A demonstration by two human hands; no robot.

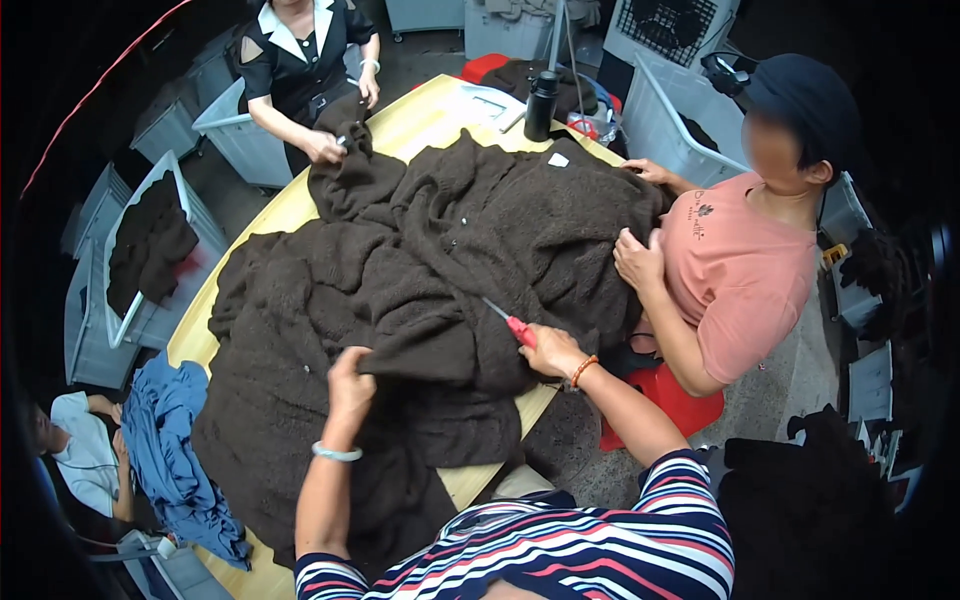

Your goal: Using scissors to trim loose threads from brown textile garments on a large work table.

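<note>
A large heap of dark brown fleecy cloth (300, 290) lies in folds over the yellow table. My left hand (350, 388) is closed on an edge of it and lifts that edge into a raised fold. In my right hand (553, 352) is a red-handled tool (519, 331) with a thin metal blade, pointing up and left just over the cloth. Its exact kind I cannot make out. Small white specks sit on the cloth, and a white scrap (558, 160) lies near its far edge.
A co-worker in pink (745, 270) touches the cloth at the right; another in black (308, 90) handles it at the far left. A black bottle (541, 106) stands on the table's (430, 112) far end. Blue cloth (180, 440) hangs at the left. Grey bins (165, 325) surround the table.
</note>
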